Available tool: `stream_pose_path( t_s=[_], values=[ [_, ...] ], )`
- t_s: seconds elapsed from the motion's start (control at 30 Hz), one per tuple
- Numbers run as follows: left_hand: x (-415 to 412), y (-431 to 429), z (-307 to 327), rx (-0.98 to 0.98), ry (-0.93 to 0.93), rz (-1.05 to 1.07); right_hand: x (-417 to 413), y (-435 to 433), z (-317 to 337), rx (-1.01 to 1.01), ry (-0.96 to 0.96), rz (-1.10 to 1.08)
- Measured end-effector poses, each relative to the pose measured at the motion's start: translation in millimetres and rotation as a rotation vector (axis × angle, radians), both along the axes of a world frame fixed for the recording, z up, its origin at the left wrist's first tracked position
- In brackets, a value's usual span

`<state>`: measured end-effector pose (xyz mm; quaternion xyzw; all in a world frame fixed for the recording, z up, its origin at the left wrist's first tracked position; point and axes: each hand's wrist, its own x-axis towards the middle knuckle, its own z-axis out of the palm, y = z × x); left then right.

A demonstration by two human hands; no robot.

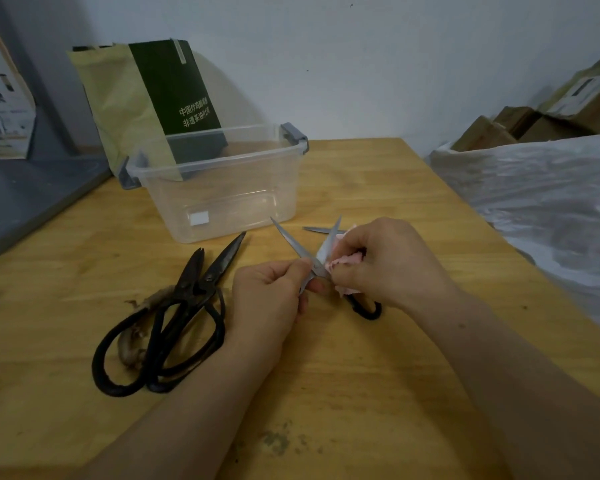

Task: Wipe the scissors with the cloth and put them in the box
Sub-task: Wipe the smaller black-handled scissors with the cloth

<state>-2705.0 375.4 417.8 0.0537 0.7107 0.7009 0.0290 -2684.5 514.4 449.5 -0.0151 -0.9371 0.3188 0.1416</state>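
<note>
Head view: the silver scissors are held open just in front of the box, off its near right corner, with the blades fanned up towards it. The left hand pinches them at the pivot. The right hand pinches the pink cloth round one blade. The box's open top lies ahead and slightly left, probably easier for the left hand. Black scissors lie in front of the box, to the left.
</note>
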Motion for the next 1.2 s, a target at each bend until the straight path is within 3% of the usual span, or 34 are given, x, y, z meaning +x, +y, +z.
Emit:
stream_pose_path(
  t_s=[0.1,0.4,0.57,0.73,0.83,0.93,1.03,1.2],
  values=[
    [-1,0,-1,-0.015,0.002,0.004,0,-5,-4,-0.103,0.118,0.033],
    [-3,2,-2,-0.083,-0.019,0.017,0,-3,2,-0.006,-0.075,0.080],
    [-3,1,-2,-0.073,-0.013,0.017,-2,-6,-7,-0.089,0.105,0.076],
    [-3,1,-3,-0.094,-0.023,0.038,0,-1,2,-0.065,-0.102,0.127],
    [-3,2,-4,-0.092,-0.011,0.040,0,5,1,-0.004,-0.031,0.062],
    [-4,2,-3,-0.091,-0.016,0.028,1,1,-3,-0.096,0.080,0.065],
    [-4,1,-4,-0.100,-0.025,0.040,0,-4,-5,-0.103,0.038,0.143],
    [-5,3,-5,-0.090,-0.024,0.053,-2,6,-1,-0.007,-0.044,0.072]
  ],
)
